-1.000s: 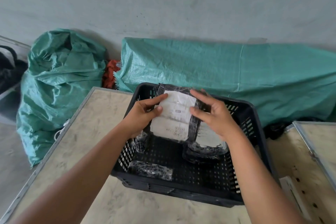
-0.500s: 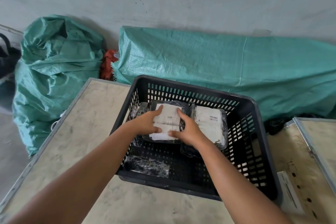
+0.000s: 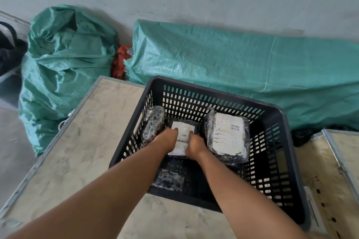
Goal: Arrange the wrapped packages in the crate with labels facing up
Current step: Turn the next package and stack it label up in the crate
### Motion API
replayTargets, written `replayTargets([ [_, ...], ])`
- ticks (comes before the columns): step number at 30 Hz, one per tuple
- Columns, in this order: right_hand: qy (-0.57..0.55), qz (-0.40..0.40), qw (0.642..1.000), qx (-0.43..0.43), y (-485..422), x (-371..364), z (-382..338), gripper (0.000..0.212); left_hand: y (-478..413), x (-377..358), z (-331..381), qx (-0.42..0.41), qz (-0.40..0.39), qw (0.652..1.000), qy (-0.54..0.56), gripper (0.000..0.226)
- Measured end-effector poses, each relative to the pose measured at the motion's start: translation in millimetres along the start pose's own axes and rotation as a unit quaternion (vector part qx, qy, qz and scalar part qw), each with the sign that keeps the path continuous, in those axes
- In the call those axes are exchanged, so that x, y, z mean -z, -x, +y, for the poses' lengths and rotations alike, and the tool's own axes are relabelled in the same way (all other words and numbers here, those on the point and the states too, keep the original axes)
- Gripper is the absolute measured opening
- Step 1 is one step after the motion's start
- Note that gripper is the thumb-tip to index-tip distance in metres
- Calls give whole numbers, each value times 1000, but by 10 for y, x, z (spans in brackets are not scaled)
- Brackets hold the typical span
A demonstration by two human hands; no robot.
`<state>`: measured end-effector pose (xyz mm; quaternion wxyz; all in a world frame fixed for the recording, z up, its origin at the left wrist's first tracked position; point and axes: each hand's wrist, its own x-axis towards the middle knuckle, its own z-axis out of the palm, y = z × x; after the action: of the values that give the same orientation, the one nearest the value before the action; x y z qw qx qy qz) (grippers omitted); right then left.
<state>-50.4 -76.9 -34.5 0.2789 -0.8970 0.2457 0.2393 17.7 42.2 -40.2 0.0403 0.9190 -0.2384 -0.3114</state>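
Observation:
A black slotted crate (image 3: 279, 141) stands on the table. Both hands are down inside it on a wrapped package (image 3: 183, 132) whose white label faces up. My left hand (image 3: 168, 138) grips its left side and my right hand (image 3: 195, 144) its right side. To the right lies a second wrapped package (image 3: 228, 136), label up. A third package (image 3: 153, 124) leans on edge against the crate's left wall, no label showing. A small wrapped package (image 3: 169, 178) lies by the near wall, partly behind my left forearm.
The crate rests on a pale table (image 3: 81, 151) with a metal edge. Green woven sacks (image 3: 64, 68) and a long green bundle (image 3: 242, 64) lie against the wall behind. Another metal-edged surface (image 3: 343, 151) sits at the right, with a flat white item (image 3: 314, 213) beside the crate.
The labelled package was held up above the crate's rim, then lowered onto the crate floor at the left of the other labelled package. Both hands followed it down.

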Motion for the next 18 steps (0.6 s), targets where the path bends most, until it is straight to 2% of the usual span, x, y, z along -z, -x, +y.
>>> replayTargets([
  [3,63,-13,998,9,-3,-63,3,65,-6,-31,-11,11,-2,1000,0,43],
  [8,72,-16,997,13,38,-122,10,82,23,-23,2,8,3,1000,-12,47],
  [10,62,-17,998,19,79,-107,17,72,61,23,2,0,-1,1000,17,50],
  [13,14,-6,1000,24,114,-56,67,52,176,200,-12,-19,5,995,102,75],
  [15,-12,-12,999,37,145,-51,92,53,338,430,-24,-53,39,985,161,82],
  [18,-57,-21,997,43,192,-54,95,61,668,773,-82,-101,155,957,221,82],
])
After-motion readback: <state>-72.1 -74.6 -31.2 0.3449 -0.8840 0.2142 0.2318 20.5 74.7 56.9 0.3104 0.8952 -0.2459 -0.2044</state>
